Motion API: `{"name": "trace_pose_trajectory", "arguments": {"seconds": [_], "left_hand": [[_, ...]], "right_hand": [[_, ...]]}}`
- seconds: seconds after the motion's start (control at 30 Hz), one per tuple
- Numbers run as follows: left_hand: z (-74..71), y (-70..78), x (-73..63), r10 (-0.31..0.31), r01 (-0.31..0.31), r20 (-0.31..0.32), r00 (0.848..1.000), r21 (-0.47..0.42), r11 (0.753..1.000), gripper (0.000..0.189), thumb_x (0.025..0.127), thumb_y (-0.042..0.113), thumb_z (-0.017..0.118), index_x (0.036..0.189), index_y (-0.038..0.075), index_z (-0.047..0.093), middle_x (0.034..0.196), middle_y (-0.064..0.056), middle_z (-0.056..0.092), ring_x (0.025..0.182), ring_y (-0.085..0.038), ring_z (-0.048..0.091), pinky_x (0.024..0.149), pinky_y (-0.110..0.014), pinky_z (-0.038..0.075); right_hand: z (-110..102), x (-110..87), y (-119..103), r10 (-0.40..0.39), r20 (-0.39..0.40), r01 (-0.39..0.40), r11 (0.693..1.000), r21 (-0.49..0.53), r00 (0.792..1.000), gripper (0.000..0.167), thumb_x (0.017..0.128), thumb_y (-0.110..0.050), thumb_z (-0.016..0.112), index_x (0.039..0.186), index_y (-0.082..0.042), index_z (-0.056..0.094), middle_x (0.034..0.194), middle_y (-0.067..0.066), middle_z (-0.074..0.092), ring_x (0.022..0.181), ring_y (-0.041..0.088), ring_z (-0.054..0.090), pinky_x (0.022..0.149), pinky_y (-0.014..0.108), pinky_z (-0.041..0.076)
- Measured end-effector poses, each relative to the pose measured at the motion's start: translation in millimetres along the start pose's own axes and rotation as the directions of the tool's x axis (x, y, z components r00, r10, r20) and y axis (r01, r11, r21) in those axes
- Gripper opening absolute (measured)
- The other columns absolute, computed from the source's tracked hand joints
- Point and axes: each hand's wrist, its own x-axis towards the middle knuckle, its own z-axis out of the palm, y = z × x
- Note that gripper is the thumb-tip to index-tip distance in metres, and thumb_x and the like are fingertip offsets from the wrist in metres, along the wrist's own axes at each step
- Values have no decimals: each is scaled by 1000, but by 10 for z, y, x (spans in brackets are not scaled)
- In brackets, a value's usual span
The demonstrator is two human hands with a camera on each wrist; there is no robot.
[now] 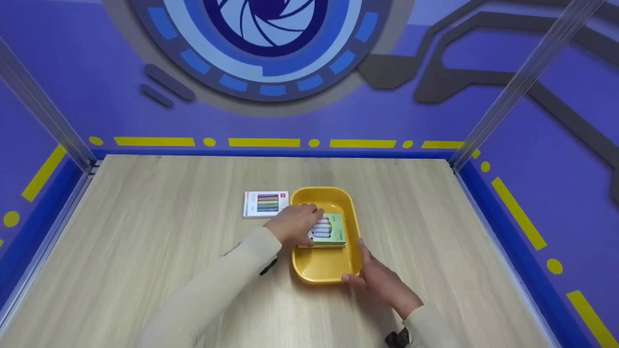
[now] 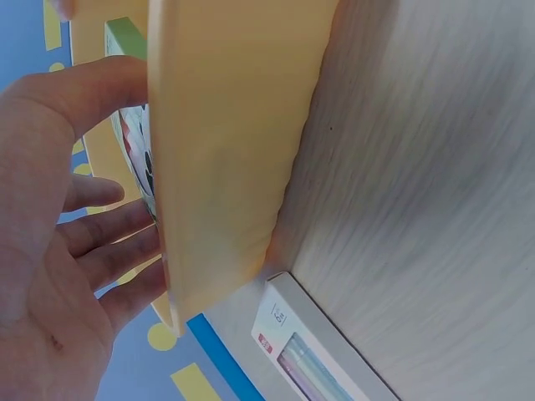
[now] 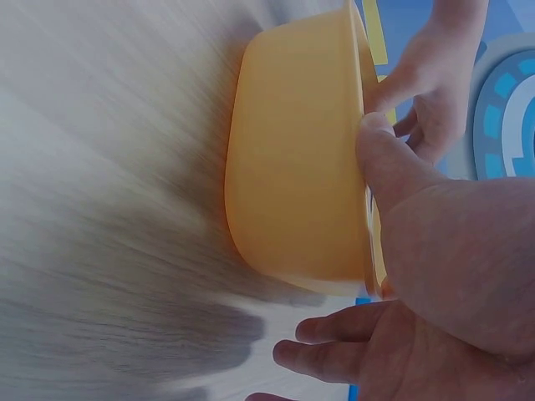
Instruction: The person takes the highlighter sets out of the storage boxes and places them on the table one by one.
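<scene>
A yellow plastic basin (image 1: 321,267) stands on the wooden table. Inside it is a green-and-white box (image 1: 337,228) with thick pens or markers pictured on top. My left hand (image 1: 293,225) reaches over the basin's left rim and grips this box, thumb at the near edge and fingers toward the far edge. In the left wrist view the rim hides part of that grip. At the basin's near right corner, my right hand (image 1: 384,280) touches the rim with its thumb. Its other fingers extend fairly straight along the right side, spread in the right wrist view (image 3: 330,342).
Left of the basin lies a flat white box (image 1: 250,205) with coloured pens in its window, close to the basin's wall. Blue-purple panels (image 1: 203,125) rise behind the table and at both sides. Clear posts (image 1: 520,79) stand at the back corners.
</scene>
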Motion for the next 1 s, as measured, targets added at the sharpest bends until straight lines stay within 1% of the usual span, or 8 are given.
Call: {"name": "trace_pose_trajectory", "arguments": {"seconds": [0.3,0.4,0.53,0.7,1.0], "left_hand": [[-36,22,-30,3,-3,-6,1000,4,1000,83,79,40,77,148,16,38,142,-5,49,124,-21,50,113,-40,39],[-58,25,-43,15,-15,-11,1000,22,1000,82,78,40,78,147,15,40,137,-6,52,120,-21,52,111,-38,42],[-87,31,-61,15,-15,-2,1000,37,999,82,78,39,78,146,14,40,134,-6,53,117,-21,53,110,-37,43],[-106,42,-69,14,-14,5,1000,45,999,81,79,40,78,146,14,40,136,-6,52,117,-21,52,111,-38,42],[-116,56,-54,32,-32,8,999,70,997,80,78,41,78,144,13,43,134,-7,53,117,-21,53,110,-37,43]], "right_hand": [[2,-9,6,-29,-10,29,1000,-2,1000,104,85,-47,68,154,-1,5,156,22,28,138,32,41,113,52,35],[6,-18,2,-36,-16,36,999,-9,999,102,86,-44,68,154,-1,6,156,23,29,137,33,42,112,52,36],[7,-21,-11,-41,-24,40,999,-18,999,100,87,-42,68,154,0,7,156,24,28,138,35,41,112,52,36],[5,-22,-14,-36,-30,36,999,-24,999,100,87,-41,67,154,-1,6,156,24,28,138,34,40,112,51,36],[1,-33,-20,-18,-22,17,1000,-21,1000,100,87,-44,66,155,-3,5,157,21,26,139,35,40,112,52,35]]}}
